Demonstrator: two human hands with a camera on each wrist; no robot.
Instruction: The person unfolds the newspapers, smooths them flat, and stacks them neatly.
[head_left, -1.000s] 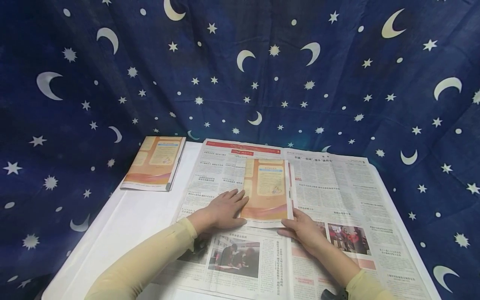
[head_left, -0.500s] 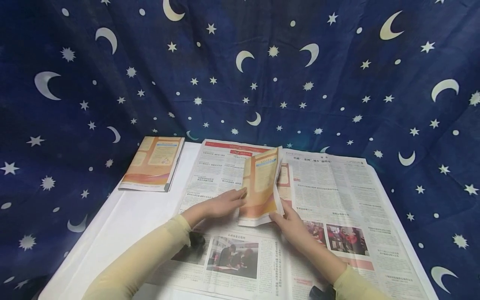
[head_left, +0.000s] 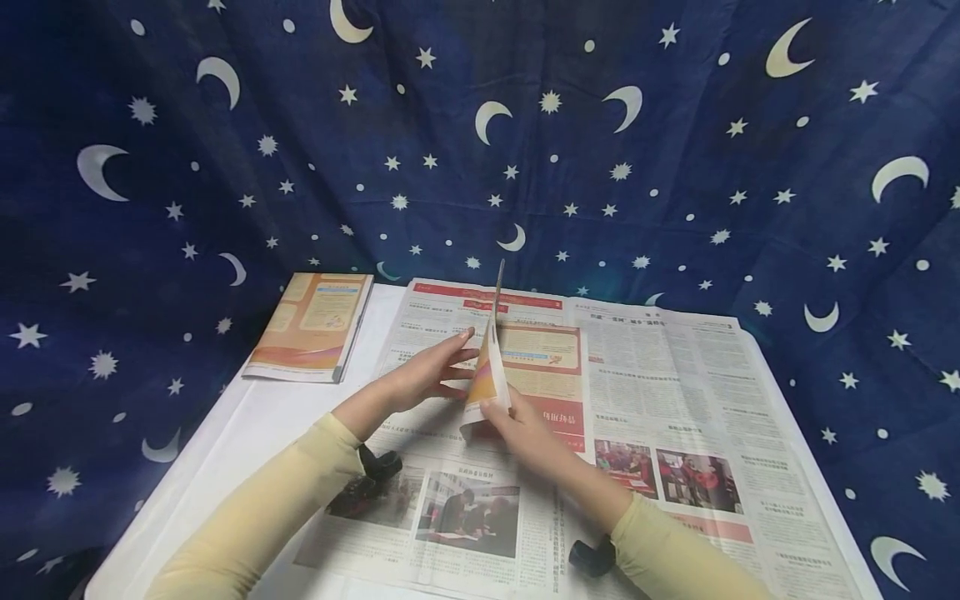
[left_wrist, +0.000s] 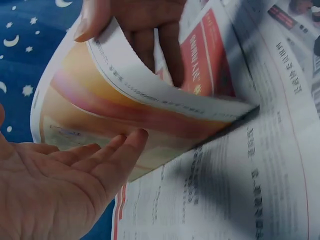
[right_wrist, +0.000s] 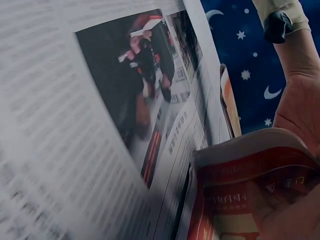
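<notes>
An orange booklet (head_left: 482,387) is partly lifted off the spread newspaper, its raised part standing nearly on edge. My right hand (head_left: 534,437) pinches the near edge of that part, thumb on the orange side and fingers behind. Beside its orange face is my left hand (head_left: 420,375), fingers extended; in the left wrist view this hand (left_wrist: 65,185) has its fingertips at the printed surface, and whether they press on it I cannot tell. Under the lifted part lies an orange and red printed page (head_left: 551,392). The right wrist view shows the booklet's red side (right_wrist: 240,165).
A second orange booklet (head_left: 307,325) lies at the left back of the white table (head_left: 277,425). The newspaper (head_left: 660,367) covers the middle and right. A dark blue curtain (head_left: 442,225) with moons and stars hangs behind the table.
The booklet's right edge has been raised from lying flat and swung leftward by my right hand. My left hand has shifted from resting on its left edge to beside the raised face.
</notes>
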